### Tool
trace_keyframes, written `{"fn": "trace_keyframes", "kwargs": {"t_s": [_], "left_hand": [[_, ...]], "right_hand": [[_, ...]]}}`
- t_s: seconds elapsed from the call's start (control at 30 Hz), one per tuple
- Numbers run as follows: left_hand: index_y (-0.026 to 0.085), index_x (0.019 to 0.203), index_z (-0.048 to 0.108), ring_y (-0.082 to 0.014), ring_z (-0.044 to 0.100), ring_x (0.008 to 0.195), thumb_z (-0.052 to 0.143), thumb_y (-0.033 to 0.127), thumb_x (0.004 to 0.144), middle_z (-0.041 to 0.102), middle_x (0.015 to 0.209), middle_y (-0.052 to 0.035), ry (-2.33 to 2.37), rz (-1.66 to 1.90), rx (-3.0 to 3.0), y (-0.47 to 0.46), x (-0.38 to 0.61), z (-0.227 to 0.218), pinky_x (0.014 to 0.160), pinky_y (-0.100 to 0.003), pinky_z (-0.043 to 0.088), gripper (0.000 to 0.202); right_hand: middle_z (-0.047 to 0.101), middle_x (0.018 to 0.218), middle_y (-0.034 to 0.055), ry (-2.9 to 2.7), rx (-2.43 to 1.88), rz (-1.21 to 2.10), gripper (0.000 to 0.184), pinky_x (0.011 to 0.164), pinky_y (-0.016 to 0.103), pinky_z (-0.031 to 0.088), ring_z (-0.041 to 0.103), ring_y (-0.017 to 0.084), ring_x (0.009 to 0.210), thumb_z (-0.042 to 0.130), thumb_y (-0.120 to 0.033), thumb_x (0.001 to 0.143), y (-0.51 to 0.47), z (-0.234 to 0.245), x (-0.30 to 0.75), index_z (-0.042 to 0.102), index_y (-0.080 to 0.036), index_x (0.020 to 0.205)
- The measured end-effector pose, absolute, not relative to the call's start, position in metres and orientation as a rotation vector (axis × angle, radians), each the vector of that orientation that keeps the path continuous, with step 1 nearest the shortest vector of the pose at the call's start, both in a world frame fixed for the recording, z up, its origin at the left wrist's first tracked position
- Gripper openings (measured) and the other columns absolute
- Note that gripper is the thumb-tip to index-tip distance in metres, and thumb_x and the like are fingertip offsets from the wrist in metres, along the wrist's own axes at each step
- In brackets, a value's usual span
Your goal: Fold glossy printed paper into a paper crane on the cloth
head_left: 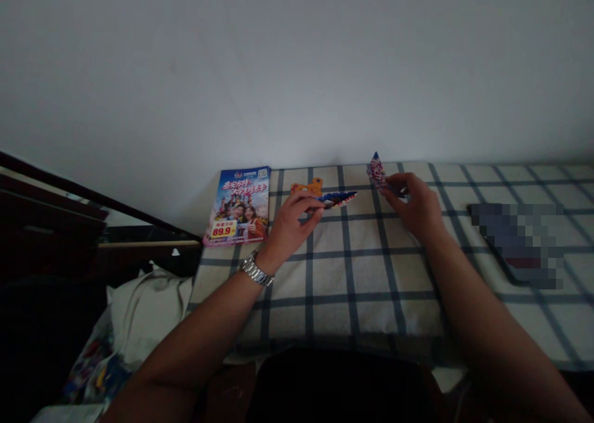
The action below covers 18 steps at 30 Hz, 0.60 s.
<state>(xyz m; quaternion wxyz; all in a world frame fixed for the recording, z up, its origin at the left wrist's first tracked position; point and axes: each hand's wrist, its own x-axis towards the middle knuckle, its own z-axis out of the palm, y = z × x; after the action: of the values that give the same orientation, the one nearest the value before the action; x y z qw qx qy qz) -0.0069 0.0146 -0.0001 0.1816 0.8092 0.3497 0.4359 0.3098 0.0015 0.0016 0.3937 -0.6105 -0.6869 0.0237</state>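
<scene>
Before the wall (297, 70), a flyer (241, 206) is lying left on the cloth (325, 268), a flat object (515, 243) right, and between them the left hand (294, 222) and right hand (415, 206) are holding paper pieces (338, 199).

On my feed I count two hands: one left hand (294, 216) and one right hand (414, 203). I see two folded papers, one left paper (338, 199) and one right paper (377, 170). There is one flyer (253, 203) far left, one silver wristwatch (254, 267), one orange cartoon print (315, 187), one checked cloth (288, 281) and, at right, one dark flat object (492, 234), partly pixelated.
</scene>
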Motion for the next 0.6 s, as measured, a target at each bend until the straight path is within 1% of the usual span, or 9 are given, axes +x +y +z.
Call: {"fn": "trace_keyframes", "kwargs": {"t_s": [0.07,0.2,0.3,0.47,0.6], "left_hand": [[0.024,0.107,0.072,-0.0185,0.067,0.112,0.068,0.026,0.101,0.067,0.112,-0.0043,0.991,1.295,2.261,0.015,-0.007,0.002,0.101,-0.041,0.061,0.008],[0.023,0.106,0.071,-0.0167,0.067,0.109,0.066,0.029,0.103,0.066,0.112,-0.0053,1.0,1.372,2.188,0.014,-0.008,0.005,0.092,-0.034,0.064,0.009],[0.022,0.106,0.071,-0.0152,0.067,0.107,0.065,0.029,0.103,0.065,0.115,-0.0058,1.006,1.37,2.137,0.013,-0.008,0.008,0.086,-0.03,0.065,0.009],[0.023,0.107,0.069,-0.0167,0.066,0.111,0.064,0.029,0.104,0.066,0.114,-0.006,1.012,1.358,2.101,0.012,-0.008,0.008,0.088,-0.031,0.065,0.01],[0.022,0.109,0.067,-0.0168,0.067,0.109,0.062,0.032,0.105,0.066,0.116,-0.0066,1.032,1.339,2.079,0.012,-0.008,0.005,0.084,-0.029,0.065,0.011]], "right_hand": [[0.076,0.101,0.0086,-1.828,-1.494,0.061,0.018,0.081,0.043,0.056,0.069,0.028,0.089,0.068,-0.031,0.093,-0.001,0.003,0.305,0.069,-0.024,0.11],[0.077,0.102,0.0097,-1.959,-1.377,0.089,0.016,0.083,0.045,0.056,0.069,0.03,0.094,0.064,-0.027,0.096,-0.006,0.007,0.295,0.071,-0.025,0.11],[0.078,0.101,0.0089,-2.059,-1.286,0.102,0.014,0.086,0.047,0.055,0.069,0.03,0.096,0.063,-0.027,0.098,-0.008,0.009,0.289,0.072,-0.025,0.109],[0.078,0.102,0.0083,-2.153,-1.215,0.151,0.017,0.09,0.048,0.053,0.066,0.029,0.098,0.063,-0.028,0.1,-0.01,0.008,0.283,0.075,-0.027,0.111],[0.079,0.103,0.0072,-2.214,-1.166,0.215,0.018,0.091,0.048,0.053,0.066,0.029,0.099,0.062,-0.028,0.101,-0.011,0.005,0.278,0.076,-0.028,0.113]]}}
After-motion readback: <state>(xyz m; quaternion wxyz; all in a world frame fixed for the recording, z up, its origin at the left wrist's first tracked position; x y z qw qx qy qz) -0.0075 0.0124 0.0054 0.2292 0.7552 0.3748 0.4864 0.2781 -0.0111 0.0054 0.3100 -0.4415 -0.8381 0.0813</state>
